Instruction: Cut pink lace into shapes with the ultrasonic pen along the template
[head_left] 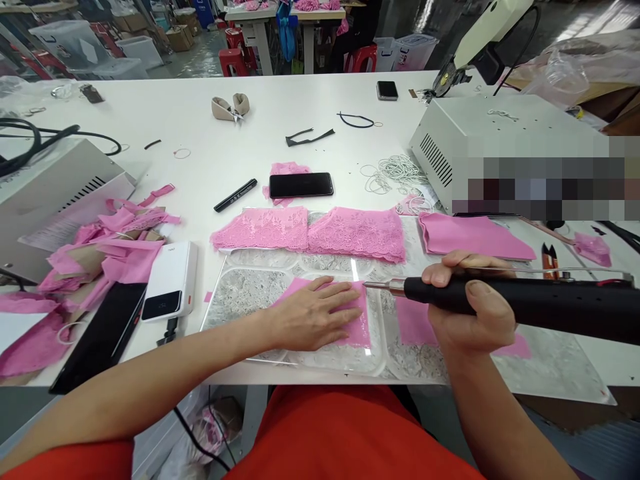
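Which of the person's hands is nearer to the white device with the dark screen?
Left: the left hand lies on pink fabric, to the right of the white device. The right hand holds a black tool farther right.

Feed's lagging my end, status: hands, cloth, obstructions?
Left hand flat over pink cloth. Right hand gripping black tool, metal tip by cloth's far right corner. Left fingertips close to tip; pink lace just beyond.

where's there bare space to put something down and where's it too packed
The widest bare patch is the far strip of white table, between the beige-handled snips and the small phone. A smaller one lies between the marker and pink scraps. It is crowded left around those scraps, and right by the big box and white string.
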Available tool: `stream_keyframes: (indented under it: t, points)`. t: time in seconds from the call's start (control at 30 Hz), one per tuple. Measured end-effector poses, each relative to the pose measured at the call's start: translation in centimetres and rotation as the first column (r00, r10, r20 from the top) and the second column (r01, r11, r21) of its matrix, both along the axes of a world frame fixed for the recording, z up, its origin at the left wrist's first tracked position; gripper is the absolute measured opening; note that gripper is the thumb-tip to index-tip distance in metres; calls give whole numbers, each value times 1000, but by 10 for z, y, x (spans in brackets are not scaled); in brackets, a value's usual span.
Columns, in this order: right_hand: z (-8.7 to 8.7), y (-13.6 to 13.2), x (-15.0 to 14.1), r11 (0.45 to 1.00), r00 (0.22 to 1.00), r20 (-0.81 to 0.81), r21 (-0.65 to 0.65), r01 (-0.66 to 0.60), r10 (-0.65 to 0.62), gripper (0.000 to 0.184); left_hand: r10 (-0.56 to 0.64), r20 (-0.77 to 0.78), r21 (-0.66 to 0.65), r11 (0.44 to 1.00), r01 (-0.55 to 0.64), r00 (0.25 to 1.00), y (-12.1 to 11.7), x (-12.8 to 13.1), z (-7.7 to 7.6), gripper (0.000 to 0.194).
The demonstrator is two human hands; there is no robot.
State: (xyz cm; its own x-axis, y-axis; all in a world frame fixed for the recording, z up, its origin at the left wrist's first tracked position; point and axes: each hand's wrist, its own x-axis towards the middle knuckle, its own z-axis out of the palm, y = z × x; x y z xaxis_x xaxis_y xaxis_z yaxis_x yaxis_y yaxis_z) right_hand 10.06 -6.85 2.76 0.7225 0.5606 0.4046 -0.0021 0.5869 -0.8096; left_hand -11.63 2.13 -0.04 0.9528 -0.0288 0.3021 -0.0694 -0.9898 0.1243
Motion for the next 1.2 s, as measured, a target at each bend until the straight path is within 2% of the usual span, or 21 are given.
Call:
stream_keyframes:
  t: [0.33, 0.6, 0.9, 1.07, 1.2]
  points:
    - [1, -1, 3, 1000, 1000, 16, 19, -17, 17, 15, 8, -4, 15, 1000, -8, 1000, -1, 1, -2, 39]
    - [-2, 0, -1, 1000, 995, 92, -9, -24, 25, 15, 4, -23, 4, 1000, -4, 1000, 0, 0, -3, 40]
    - [1, 1, -4, 998, 990, 129, 18, -53, 50, 8, -3, -11, -4, 1000, 3, 1000, 0, 1, -3, 39]
    - [5, -7, 3, 996, 995, 68, 46, -80, 76, 11, -5, -21, -1, 1000, 5, 1000, -9, -5, 3, 39]
    - [8, -18, 7, 991, 991, 21, 14, -133, 133, 14, -16, -72, -18, 1000, 14, 997, -23, -15, 6, 41]
